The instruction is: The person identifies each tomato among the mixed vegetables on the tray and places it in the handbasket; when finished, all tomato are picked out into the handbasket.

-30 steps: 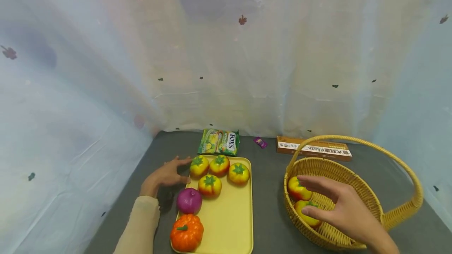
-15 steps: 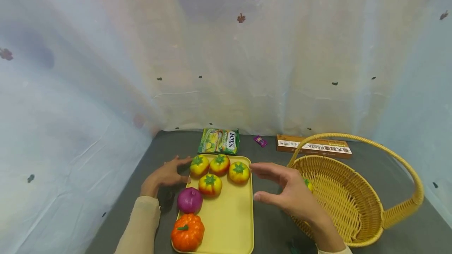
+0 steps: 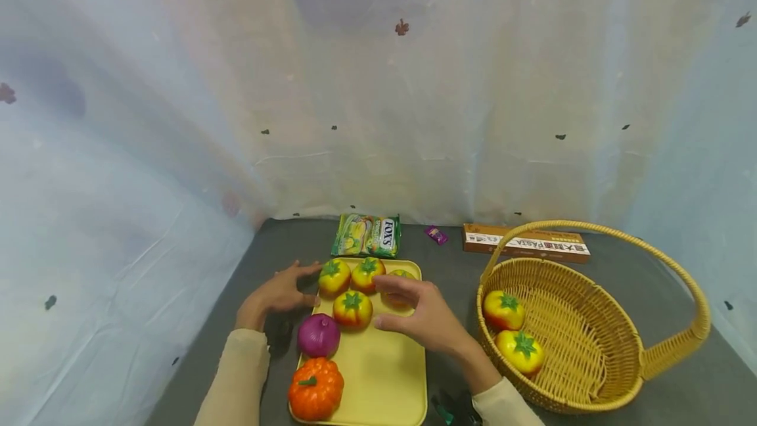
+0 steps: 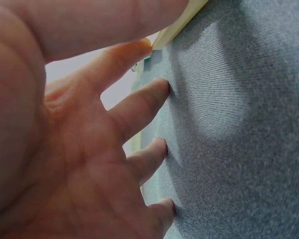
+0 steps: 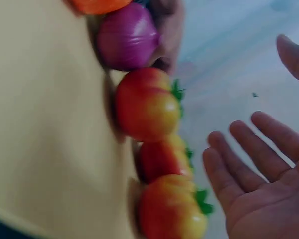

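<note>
On the left half of a yellow tray (image 3: 384, 373) sit several yellow-red toy tomatoes (image 3: 353, 309), a purple onion (image 3: 319, 335) and an orange pumpkin (image 3: 316, 388). My left hand (image 3: 280, 291) lies at the tray's upper left edge, fingers spread; in the left wrist view its fingertips touch the grey cloth (image 4: 249, 164). Over the tray hovers my right hand (image 3: 428, 317), thumb and fingers apart, holding nothing. It partly hides the rightmost tomato (image 3: 401, 273). In the right wrist view a gap separates its fingers from the tomatoes (image 5: 172, 209).
To the right stands a wicker basket (image 3: 615, 373) with a tall handle and two more tomatoes (image 3: 520, 352) inside. Behind the tray lie a green FOX'S packet (image 3: 367, 235), a small purple wrapper (image 3: 436, 235) and a long pasta box (image 3: 526, 243). A patterned curtain (image 3: 378, 117) closes the back.
My right hand has moved left from above the basket to above the tray, uncovering the two tomatoes in the basket. My left hand has stayed in place.
</note>
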`<state>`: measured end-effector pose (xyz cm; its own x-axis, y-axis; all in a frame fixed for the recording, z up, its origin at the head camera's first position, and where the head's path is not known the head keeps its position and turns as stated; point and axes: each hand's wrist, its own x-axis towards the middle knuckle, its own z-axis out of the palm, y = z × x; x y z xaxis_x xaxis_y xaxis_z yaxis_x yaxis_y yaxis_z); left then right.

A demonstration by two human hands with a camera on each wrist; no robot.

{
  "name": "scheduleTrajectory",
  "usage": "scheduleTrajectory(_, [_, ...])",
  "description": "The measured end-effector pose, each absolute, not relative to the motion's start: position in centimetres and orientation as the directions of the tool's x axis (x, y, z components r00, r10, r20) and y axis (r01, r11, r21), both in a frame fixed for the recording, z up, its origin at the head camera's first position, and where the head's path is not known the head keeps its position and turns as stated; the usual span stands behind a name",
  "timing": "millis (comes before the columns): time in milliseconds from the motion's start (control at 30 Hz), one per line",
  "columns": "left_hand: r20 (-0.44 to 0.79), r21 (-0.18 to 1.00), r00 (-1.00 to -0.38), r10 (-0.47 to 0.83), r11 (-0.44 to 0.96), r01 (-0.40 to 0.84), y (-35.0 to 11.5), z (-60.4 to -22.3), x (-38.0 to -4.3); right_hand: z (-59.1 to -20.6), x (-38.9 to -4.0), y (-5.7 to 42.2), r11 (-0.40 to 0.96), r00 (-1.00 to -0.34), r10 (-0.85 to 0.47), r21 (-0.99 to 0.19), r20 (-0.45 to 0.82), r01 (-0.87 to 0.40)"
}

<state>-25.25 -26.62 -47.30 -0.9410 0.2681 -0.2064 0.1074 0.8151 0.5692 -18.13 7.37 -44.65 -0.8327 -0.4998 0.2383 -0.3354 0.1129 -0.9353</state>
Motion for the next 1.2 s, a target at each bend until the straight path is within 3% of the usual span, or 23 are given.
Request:
scheduleTrajectory(300, [-0.205,0.561,-0.939,0.276,0.819,0.119,-26.6,-47.2,-25.3,-46.0,-19.9,5.0,0.347,-0.836,-0.521,-0.853,0.171,-0.390])
scheduleTrajectory(500, [-0.208,0.560,-0.939,0.275,0.820,0.116,-26.7,-47.4,-25.4,-46.3,-20.6,3.9,0.376,-0.838,-0.536,-0.858,0.107,-0.350])
scheduleTrajectory(767, [-0.205,0.562,-0.940,0.274,0.819,0.116,-26.6,-47.2,-25.2,-46.3,-20.7,2.7,0.490,-0.841,-0.530,-0.770,0.109,-0.409])
scheduleTrajectory(1000, [-0.210,0.566,-0.937,0.281,0.816,0.118,-26.8,-47.4,-25.3,-46.2,-20.2,2.6,0.486,-0.848,-0.516,-0.772,0.126,-0.410])
scheduleTrajectory(1200, [-0.200,0.568,-0.940,0.277,0.815,0.119,-26.7,-47.4,-25.3,-44.2,-18.3,4.1,0.359,-0.830,-0.533,-0.844,0.164,-0.398])
